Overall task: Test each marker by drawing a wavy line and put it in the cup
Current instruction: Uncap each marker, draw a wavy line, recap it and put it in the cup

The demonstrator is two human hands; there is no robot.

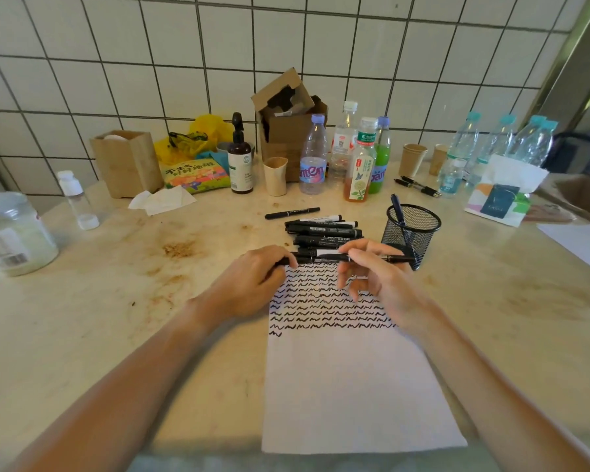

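A black marker (331,257) lies level above the top edge of a white sheet (351,386) that carries many rows of black wavy lines. My left hand (252,284) grips its left end, fingers curled round it. My right hand (375,270) pinches the marker's right part between thumb and fingers. Just behind lies a pile of several black markers (324,229), with one more marker (292,212) apart at the back. To the right stands a black mesh cup (411,233) holding one dark marker (397,209).
The back of the stained table (150,267) holds several bottles (314,155), a brown pump bottle (241,158), paper cups (413,158), a cardboard box (286,120) and a tissue pack (501,195). A plastic jar (11,233) sits far left.
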